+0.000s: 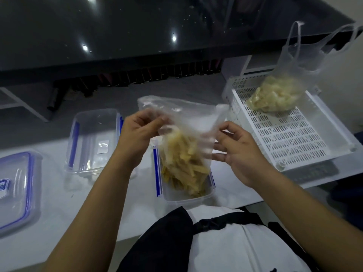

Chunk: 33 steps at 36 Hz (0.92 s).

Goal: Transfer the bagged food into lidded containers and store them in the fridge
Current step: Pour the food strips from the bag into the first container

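Both forearms bare, no sleeves in view, no watch or rings visible on the left hand [137, 132] or right hand [238, 154]. Torso in a white top [235, 246]. Black strap [225, 219] with a plastic buckle runs across the chest, joined to a black fabric panel [157, 244] on the person's left side.

A white perforated tray [290, 138] is set on a white tabletop [59, 222]. A glossy black counter [137, 36] is seen behind
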Each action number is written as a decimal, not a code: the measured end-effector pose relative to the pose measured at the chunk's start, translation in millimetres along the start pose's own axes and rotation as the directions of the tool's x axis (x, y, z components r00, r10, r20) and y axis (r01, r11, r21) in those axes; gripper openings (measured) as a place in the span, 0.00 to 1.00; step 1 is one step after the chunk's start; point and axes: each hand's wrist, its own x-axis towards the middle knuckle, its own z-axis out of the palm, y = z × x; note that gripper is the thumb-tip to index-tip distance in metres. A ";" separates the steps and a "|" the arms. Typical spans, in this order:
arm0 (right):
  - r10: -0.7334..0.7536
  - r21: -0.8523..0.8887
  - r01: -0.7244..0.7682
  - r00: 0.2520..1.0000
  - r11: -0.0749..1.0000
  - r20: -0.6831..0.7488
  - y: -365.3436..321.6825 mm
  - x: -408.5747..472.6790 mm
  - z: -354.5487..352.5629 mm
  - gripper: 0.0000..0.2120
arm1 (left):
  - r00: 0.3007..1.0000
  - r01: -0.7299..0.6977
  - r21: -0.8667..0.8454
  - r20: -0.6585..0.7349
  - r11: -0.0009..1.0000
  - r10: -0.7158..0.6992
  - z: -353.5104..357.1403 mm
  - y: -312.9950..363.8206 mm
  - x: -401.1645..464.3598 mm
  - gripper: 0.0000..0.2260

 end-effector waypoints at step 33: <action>-0.016 -0.090 0.020 0.999 0.996 0.052 4.7 -0.7 7.3 0.08 | 0.999 0.001 0.058 -0.047 0.998 0.002 11.4 2.8 2.6 0.08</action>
